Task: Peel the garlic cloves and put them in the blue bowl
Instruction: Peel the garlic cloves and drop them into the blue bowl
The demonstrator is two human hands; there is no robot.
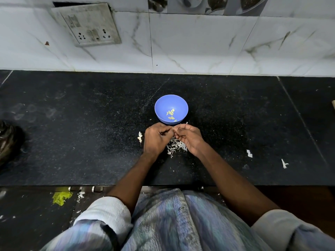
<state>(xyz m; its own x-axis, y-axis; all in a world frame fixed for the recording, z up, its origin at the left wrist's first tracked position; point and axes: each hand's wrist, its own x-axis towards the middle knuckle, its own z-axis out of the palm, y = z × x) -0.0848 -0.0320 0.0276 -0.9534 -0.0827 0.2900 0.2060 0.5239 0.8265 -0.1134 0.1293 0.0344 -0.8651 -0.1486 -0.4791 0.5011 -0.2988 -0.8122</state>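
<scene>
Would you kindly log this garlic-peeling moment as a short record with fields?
surface: black counter
blue bowl: upright, just beyond the hands, holding several peeled cloves
left hand: fingers curled, pinching a small item, too small to identify
right hand: fingers curled, pinching at the same spot
peel scraps: heaped on the counter under the hands
stray scraps: to the right

Rolled white sleeves (107, 212), blue-streaked shirt (172, 223)

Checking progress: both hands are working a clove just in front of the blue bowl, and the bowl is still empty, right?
Not quite. The head view shows the blue bowl already holds several peeled cloves. The left hand and right hand are indeed working just in front of it.
</scene>
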